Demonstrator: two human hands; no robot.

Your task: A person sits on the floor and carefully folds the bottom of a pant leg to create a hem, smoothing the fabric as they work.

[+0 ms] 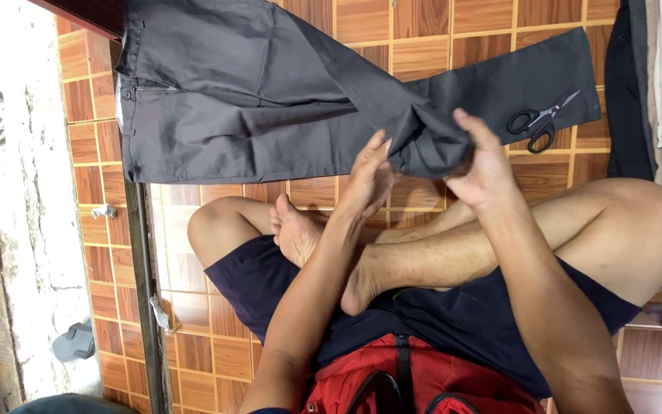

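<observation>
Between the two hands, a folded leg end of the trousers (270,92) is pinched up off the floor (438,38). Right hand (486,165) closes on the cloth, thumb on the near side and fingers wrapped over the bunched fold, so the dark grey fabric bulges out just left of the grip. Left hand (369,176) sits just beside it, fingers stretched and pressed against the lower edge of the same fold; whether it truly clasps the cloth or only steadies it cannot be told.

From the grip, the trousers spread away to the left, lying flat on the brown tiles with the waistband and its button at the far left end. A second leg runs from the grip to the right, flat on the floor. On that leg, just right of the right hand, lie the scissors (542,123), black-handled, blades slightly apart, clear of the hand.

Below the grip, the person's bare legs (453,253) are crossed, one foot (294,230) tucked close under the left wrist. Dark shorts (270,284) and a red bag (415,379) sit nearer the camera. Beyond the scissors, at the right edge, more cloth (653,77), dark and pale, lies piled. Far to the left runs a rough stone step (17,230).
</observation>
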